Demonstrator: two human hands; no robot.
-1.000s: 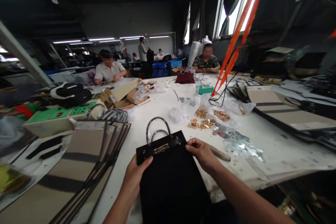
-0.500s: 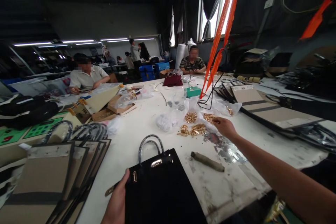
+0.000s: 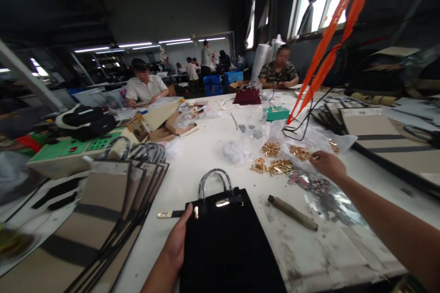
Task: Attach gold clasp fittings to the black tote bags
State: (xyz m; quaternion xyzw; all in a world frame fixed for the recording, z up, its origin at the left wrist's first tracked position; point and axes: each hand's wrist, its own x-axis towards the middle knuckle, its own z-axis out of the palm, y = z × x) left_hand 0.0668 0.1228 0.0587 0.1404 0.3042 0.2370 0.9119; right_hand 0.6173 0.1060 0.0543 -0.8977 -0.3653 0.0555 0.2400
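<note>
My left hand [image 3: 177, 240] grips the left edge of a black handbag panel [image 3: 230, 242], thumb on its front face. Looped handles [image 3: 215, 178] in clear wrap rise from its top edge. A strap with a gold metal tip [image 3: 165, 214] sticks out to the left, and a gold plate [image 3: 222, 202] sits near the top. My right hand [image 3: 328, 165] reaches across the table, fingers pinched together at the right side of a pile of small gold metal fittings [image 3: 300, 152]. What lies between those fingertips is too small to make out. More gold fittings [image 3: 280, 167] lie to the left.
A greenish-brown rod [image 3: 293, 213] lies right of the panel. Stacked beige panels [image 3: 106, 183] stand at left; others [image 3: 373, 126] at right. An orange strap [image 3: 326, 59] hangs over the table. Two people sit across it, one in a white shirt [image 3: 147, 88], one in camouflage [image 3: 279, 72].
My view has turned left, so everything sits farther right in the picture. My left hand still holds the panel, and my right hand stays by the gold fittings.
</note>
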